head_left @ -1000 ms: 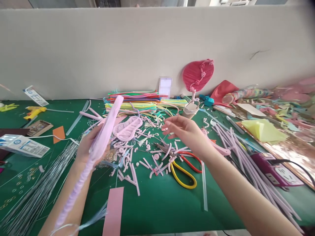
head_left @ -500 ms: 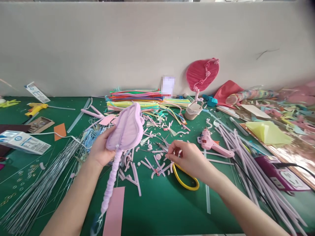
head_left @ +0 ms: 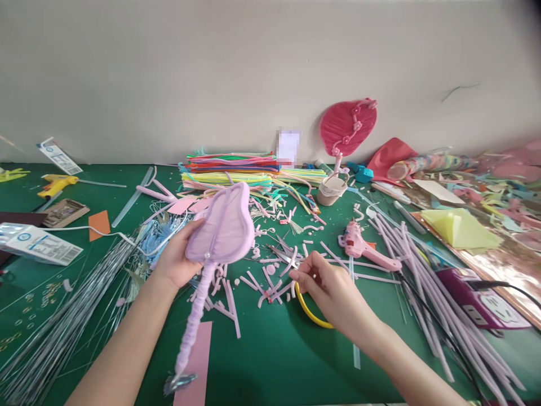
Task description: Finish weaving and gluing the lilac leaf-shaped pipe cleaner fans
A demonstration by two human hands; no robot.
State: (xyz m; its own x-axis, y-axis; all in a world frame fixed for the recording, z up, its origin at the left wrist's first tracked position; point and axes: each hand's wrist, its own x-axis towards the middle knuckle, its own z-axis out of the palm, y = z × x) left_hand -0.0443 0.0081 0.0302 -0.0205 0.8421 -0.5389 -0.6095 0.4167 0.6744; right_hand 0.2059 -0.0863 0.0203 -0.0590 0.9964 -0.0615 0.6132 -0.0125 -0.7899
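The green table (head_left: 257, 363) carries all items, its rear edge against the wall (head_left: 169, 79). A bundle of metal wires (head_left: 63, 321) runs from the front left corner toward the middle. Loose lavender chenille stems (head_left: 435, 304) lie along the right side. The lavender leaf-shaped fan (head_left: 220, 228) is raised above the table, left of centre, its wrapped handle slanting toward the front edge. The left hand (head_left: 180, 259) grasps the fan at the lower left of its blade. The right hand (head_left: 327, 282) is above the right centre, fingers curled and thumb close to the forefinger; whether they grip anything cannot be told. A multicoloured stem bundle (head_left: 230, 169) and a magenta fan (head_left: 349, 128) occupy the rear edge. A purple power strip (head_left: 482, 301) sits toward the right edge. A pink glue gun (head_left: 366, 248) lies between it and the right hand. The scissors (head_left: 315, 313), partly covered by that hand, show a yellow handle loop. Cut lavender pieces (head_left: 231, 307) are scattered across the centre. Small rings (head_left: 29, 310) lie toward the left edge.
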